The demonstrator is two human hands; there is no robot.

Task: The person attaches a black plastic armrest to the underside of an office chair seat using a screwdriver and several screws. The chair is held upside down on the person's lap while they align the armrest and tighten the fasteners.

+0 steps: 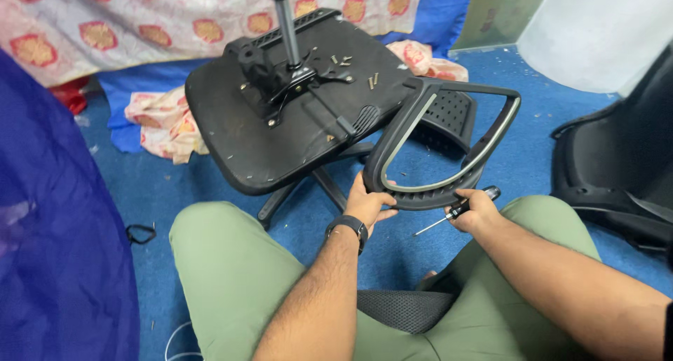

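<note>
Armrest [449, 140], black loop with a pale inner trim, right of centre, lower edge gripped by both hands, upper end touching the side of the upturned chair seat [266, 133].

Far left: dark blue mesh fabric [56, 221], filling the left edge. Above it, patterned cloth [140, 17] with red-and-gold motifs, stretched along the top. Small black loop [141, 233] on the blue carpet [561, 123] near the left knee.

Left of centre: chair seat upside down, underside up, black mounting plate [280, 80] fixed to it, silver gas cylinder [286, 24] rising upright from the plate. Loose screws [354, 66] scattered on the seat underside, right of the plate. Base legs [308, 186] visible beneath the seat edge.

Centre: left hand [366, 205], black watch [348, 226] on the wrist, fingers curled tight around the armrest's lower left curve.

Right of centre: right hand [475, 210], closed on the armrest's lower rim and on a screwdriver [456, 212] at once; dark handle by the fingers, thin metal shaft pointing down and left.

Far right: black chair back [617, 172] lying on the carpet, well apart from the armrest. Pale sheet [596, 31] at top right.

Bottom: green-trousered knees, black mesh cushion [403, 308] between them.
</note>
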